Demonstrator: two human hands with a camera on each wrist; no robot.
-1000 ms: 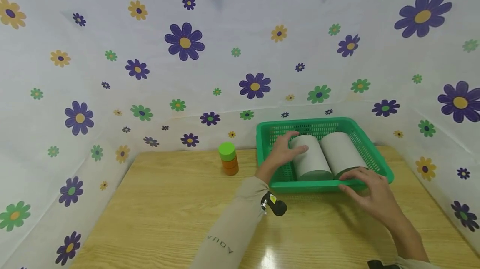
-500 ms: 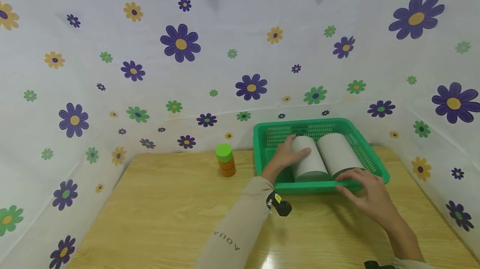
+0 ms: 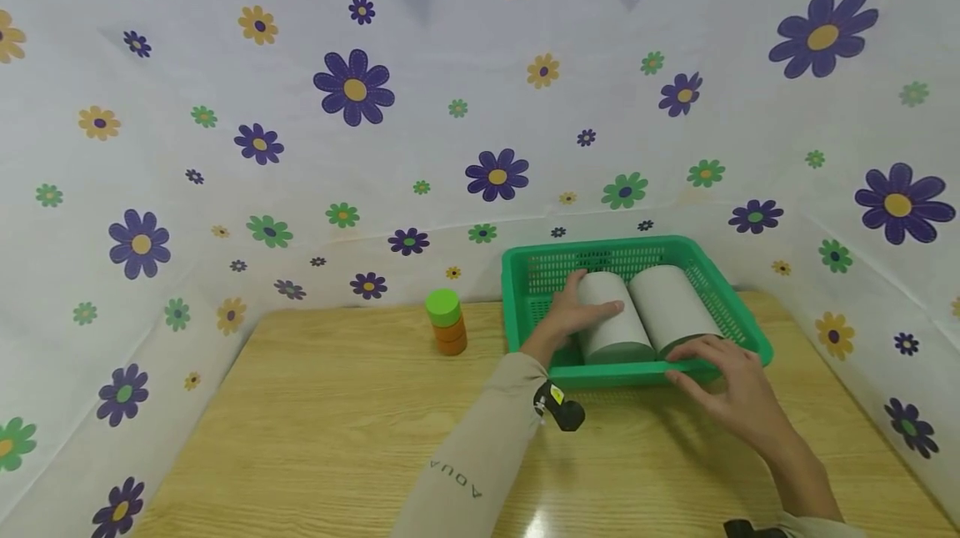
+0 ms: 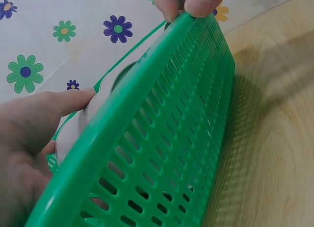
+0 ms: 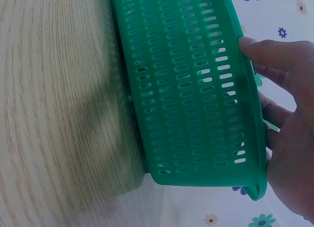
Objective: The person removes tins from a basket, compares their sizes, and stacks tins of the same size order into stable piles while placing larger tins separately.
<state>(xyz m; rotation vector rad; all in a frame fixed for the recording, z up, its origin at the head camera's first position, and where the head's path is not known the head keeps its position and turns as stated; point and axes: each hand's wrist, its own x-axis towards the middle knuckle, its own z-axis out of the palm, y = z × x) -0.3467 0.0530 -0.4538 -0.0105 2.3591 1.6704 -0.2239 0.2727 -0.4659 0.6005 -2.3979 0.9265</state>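
Note:
Two white cylinders lie side by side in a green plastic basket at the right of the table. My left hand reaches over the basket's front left and grips the left cylinder, thumb across its top and fingers down its left side. The right cylinder lies close beside it. At the front right of the rim, my right hand pinches the basket edge, thumb outside and fingers over the inside; the right wrist view shows its thumb against the rim. The left wrist view shows the basket's slotted front wall.
Left of the basket stands a small orange jar with a bright green lid. A white flowered cloth hangs behind and at both sides of the wooden table.
My left hand has settled further onto the left cylinder, its thumb now lying across the top. My right hand keeps its place at the rim. The head view has shifted slightly right.

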